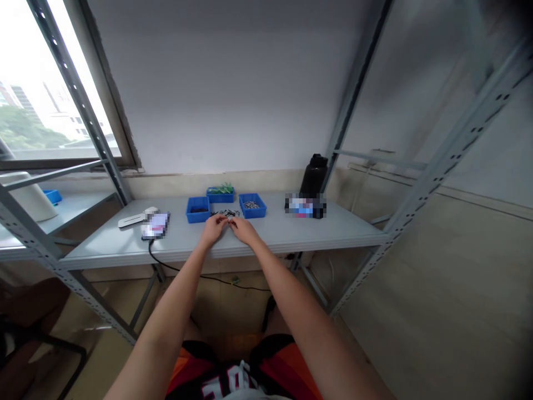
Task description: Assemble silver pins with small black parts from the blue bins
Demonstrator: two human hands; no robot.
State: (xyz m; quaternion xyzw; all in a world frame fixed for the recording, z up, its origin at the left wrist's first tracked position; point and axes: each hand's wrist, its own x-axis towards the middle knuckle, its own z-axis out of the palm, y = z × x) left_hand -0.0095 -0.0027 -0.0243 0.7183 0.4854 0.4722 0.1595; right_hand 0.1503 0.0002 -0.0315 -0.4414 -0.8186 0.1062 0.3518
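Observation:
My left hand (214, 228) and my right hand (243, 229) meet over the front of the grey shelf. Thumb and fingers of each are pinched together, fingertips almost touching; whatever is between them is too small to make out. Just behind the fingers lies a loose pile of small dark and silvery parts (229, 213). A blue bin (198, 217) with dark contents stands behind my left hand. To the right of the pile, another blue bin (258, 213) holds small silvery metal parts. Green, strip-like pieces (224, 189) fill a third blue bin (220, 198) at the back.
On the left lie a white device (131, 221) and a phone (156, 225), with a black cable (166, 264) hanging over the shelf edge. A black bottle (314, 176) and a blurred-out item (305, 206) stand at right. Metal uprights (361, 83) frame both sides.

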